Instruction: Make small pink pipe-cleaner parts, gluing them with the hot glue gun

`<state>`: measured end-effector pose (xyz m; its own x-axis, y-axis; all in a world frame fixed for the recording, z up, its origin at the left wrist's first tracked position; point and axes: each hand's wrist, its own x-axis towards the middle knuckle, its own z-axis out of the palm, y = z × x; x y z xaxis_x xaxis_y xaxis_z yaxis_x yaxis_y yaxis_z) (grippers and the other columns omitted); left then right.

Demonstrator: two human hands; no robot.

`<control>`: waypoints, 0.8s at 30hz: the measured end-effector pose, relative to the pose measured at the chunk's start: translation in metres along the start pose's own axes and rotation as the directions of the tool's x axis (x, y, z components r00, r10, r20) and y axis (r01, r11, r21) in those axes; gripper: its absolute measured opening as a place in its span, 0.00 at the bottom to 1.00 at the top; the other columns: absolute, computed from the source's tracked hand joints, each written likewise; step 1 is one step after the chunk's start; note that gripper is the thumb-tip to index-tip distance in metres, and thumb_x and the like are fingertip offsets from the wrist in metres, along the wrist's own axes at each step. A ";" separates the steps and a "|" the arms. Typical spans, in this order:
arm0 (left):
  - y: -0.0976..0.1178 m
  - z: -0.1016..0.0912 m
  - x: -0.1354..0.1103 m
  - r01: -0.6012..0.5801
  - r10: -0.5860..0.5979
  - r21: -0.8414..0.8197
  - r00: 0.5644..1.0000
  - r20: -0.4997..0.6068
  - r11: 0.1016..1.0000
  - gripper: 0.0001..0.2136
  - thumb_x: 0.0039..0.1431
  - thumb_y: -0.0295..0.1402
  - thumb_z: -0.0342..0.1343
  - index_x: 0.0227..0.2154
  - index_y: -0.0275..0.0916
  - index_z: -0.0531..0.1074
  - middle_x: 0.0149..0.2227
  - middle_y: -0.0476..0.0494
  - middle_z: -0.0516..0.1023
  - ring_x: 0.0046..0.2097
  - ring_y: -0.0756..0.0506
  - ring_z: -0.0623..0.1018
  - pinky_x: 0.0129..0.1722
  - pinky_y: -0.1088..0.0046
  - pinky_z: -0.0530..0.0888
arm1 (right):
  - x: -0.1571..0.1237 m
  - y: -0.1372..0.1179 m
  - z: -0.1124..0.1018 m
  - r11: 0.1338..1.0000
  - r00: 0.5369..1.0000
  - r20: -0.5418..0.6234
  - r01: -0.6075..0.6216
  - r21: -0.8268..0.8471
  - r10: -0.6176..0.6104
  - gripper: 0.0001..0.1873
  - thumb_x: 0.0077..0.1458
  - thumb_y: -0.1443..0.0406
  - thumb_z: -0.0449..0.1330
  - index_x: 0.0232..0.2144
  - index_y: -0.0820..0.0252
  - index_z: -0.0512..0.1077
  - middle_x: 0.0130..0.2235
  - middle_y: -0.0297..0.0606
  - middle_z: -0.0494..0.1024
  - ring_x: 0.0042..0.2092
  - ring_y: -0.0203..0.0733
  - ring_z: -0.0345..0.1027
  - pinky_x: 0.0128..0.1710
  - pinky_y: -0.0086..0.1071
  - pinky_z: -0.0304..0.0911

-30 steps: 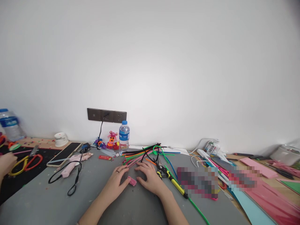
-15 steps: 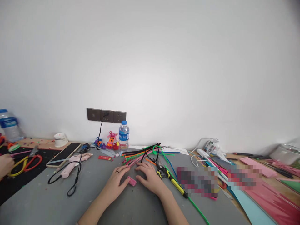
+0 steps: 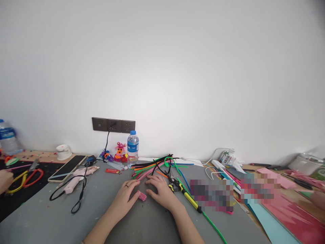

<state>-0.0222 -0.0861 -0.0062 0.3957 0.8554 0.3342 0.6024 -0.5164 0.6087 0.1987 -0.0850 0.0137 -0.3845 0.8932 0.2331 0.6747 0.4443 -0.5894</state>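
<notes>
My left hand (image 3: 126, 195) rests on the grey mat (image 3: 99, 203), palm down with its fingers stretched out and a ring on one finger. Its thumb tip is at the edge of a small pink fuzzy bundle (image 3: 142, 196); whether it touches cannot be made out. Just right of that piece, my right hand (image 3: 160, 191) lies flat and open, holding nothing. Beyond both hands spreads a pile of coloured pipe cleaners (image 3: 146, 170). Pliers with yellow and black handles (image 3: 188, 196) lie to the right of my right hand.
A water bottle (image 3: 132, 149) stands behind the pile. Leftward are a pink glue gun (image 3: 72, 184) with its cord, a phone (image 3: 67, 168) and scissors (image 3: 33, 178) near another person's hand (image 3: 5, 180). Coloured sheets (image 3: 291, 210) lie right, near another hand (image 3: 318, 199).
My hands keep nearly the same place on the mat. The view has shifted slightly, and another person's hand now shows at the right edge.
</notes>
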 end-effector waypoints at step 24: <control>-0.004 0.003 0.001 0.014 -0.016 -0.064 0.999 -0.028 0.998 0.14 0.63 0.36 0.52 0.50 0.46 0.73 0.49 0.41 0.79 0.53 0.39 0.75 0.53 0.57 0.73 | -0.001 -0.004 -0.004 1.000 1.000 0.021 -0.002 0.005 0.002 0.15 0.55 0.65 0.61 0.46 0.52 0.75 0.58 0.40 0.71 0.60 0.50 0.60 0.61 0.48 0.51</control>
<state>-0.0220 -0.0837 -0.0106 0.3661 0.8644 0.3447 0.5625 -0.5006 0.6580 0.1987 -0.0876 0.0193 -0.3962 0.8924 0.2161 0.6722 0.4422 -0.5938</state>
